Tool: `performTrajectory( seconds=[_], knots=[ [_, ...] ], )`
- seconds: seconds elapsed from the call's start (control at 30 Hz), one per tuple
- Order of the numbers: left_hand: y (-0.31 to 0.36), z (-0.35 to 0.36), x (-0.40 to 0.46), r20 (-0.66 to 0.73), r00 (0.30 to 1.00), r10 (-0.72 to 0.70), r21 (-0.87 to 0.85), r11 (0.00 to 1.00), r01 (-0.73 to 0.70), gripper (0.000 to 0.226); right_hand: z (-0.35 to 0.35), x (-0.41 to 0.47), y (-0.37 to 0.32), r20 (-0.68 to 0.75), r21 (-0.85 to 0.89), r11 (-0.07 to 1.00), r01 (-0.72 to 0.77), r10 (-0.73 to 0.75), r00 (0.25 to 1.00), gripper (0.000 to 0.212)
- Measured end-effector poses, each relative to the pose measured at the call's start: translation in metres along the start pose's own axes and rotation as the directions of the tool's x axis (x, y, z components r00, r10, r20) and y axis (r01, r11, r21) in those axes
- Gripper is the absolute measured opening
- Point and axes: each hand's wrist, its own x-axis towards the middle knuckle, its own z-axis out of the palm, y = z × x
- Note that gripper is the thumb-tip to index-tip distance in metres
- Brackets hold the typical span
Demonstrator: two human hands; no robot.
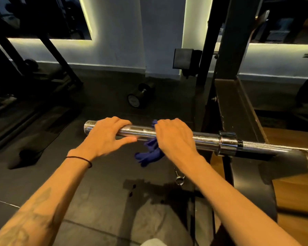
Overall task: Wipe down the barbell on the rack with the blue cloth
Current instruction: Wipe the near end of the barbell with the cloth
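left hand (107,134) curls over the barbell (206,139) sleeve; right hand (174,137) clamps the blue cloth (149,155) around it.

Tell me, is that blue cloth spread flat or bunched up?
Bunched up. The blue cloth is crumpled under the right hand on the barbell, with a loose wad hanging below.
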Motion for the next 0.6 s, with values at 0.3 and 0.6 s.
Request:
performTrajectory(
  seconds=[0.3,0.6],
  knots=[
    [-0.033,-0.003,-0.017,-0.044,0.971,-0.234,-0.027,0.972,0.233,0.086,0.012,-0.050,0.067,-0.282,-0.088,0.976,-0.202,0.170,0.944,0.003],
    [-0.039,0.008,-0.032,-0.064,0.970,-0.234,-0.082,0.970,0.228,0.076,0.027,0.037,-0.069,-0.016,0.048,0.999,-0.010,0.011,1.000,0.007]
  ],
)
